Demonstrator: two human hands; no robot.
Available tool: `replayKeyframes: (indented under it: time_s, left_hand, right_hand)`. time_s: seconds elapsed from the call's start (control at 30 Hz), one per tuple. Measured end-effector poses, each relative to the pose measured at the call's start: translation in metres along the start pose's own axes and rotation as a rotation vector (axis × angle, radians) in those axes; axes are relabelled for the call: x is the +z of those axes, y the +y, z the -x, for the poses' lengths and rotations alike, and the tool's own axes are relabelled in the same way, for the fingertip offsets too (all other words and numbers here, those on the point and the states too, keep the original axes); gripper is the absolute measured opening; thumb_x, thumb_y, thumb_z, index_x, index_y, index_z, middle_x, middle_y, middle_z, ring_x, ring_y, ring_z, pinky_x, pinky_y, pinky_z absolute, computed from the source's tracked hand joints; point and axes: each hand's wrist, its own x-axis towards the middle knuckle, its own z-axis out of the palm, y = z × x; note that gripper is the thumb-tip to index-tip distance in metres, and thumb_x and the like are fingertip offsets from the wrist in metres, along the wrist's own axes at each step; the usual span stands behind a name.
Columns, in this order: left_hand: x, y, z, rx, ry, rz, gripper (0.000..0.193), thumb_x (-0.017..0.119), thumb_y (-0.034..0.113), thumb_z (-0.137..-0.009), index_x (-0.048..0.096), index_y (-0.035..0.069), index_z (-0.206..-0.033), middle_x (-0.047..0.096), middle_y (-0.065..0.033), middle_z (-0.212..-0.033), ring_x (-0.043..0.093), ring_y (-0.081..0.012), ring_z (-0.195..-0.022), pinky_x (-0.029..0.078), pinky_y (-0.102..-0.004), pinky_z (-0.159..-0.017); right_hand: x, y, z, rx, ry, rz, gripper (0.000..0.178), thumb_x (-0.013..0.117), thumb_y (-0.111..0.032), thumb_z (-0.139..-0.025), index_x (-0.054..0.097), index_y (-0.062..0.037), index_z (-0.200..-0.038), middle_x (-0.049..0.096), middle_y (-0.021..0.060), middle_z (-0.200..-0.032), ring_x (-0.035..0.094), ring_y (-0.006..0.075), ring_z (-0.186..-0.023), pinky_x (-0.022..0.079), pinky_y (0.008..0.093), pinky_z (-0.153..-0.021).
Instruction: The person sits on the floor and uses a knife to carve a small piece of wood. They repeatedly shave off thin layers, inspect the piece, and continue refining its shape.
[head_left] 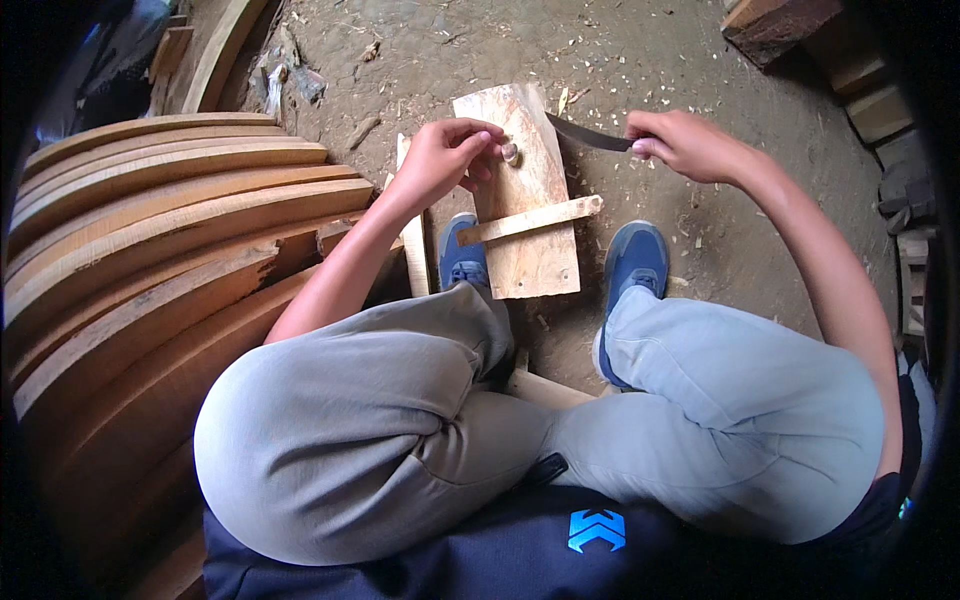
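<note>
My left hand (pixel 445 160) is over the left edge of a pale wooden board (pixel 530 255) on the ground, its fingers closed at a small, rounded, brownish piece (pixel 511 154). What exactly that piece is I cannot make out. To the right of the board, my right hand (pixel 690 146) grips one end of a dark, thin, curved blade (pixel 590 134). The blade's other end reaches to the board's upper right edge. A narrow wooden strip (pixel 535 218) lies across the board, below my left hand.
My blue shoes (pixel 636 262) stand either side of the board. Stacked curved-looking planks (pixel 180 225) fill the left side. Timber blocks (pixel 790 25) lie at the upper right. Wood chips are scattered over the dirt floor (pixel 640 60). A slim wooden slat (pixel 414 255) lies beside my left shoe.
</note>
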Motion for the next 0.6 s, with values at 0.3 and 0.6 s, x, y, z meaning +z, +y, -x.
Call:
replayKeyframes:
  time_s: [0.3, 0.6]
  left_hand:
    - [-0.0015, 0.0039, 0.0023, -0.015, -0.014, -0.009, 0.026, 0.054, 0.015, -0.1, 0.07, 0.004, -0.118, 0.073, -0.0017, -0.095, 0.068, -0.0074, -0.075, 0.057, -0.0242, -0.061]
    - [-0.0029, 0.0069, 0.0023, 0.069, -0.059, -0.163, 0.03, 0.073, 0.022, -0.09, 0.073, 0.007, -0.116, 0.073, -0.0041, -0.092, 0.068, -0.008, -0.076, 0.054, -0.0251, -0.062]
  right_hand:
    - [-0.0009, 0.0008, -0.0003, 0.017, -0.002, -0.063, 0.019, 0.057, -0.023, -0.099, 0.056, -0.0041, -0.103, 0.066, 0.0152, -0.085, 0.064, 0.0321, -0.079, 0.046, 0.0442, -0.071]
    - [0.0011, -0.0044, 0.001, 0.024, -0.018, -0.07, 0.019, 0.057, -0.024, -0.099, 0.057, -0.0052, -0.103, 0.067, 0.0143, -0.085, 0.064, 0.0306, -0.079, 0.046, 0.0437, -0.071]
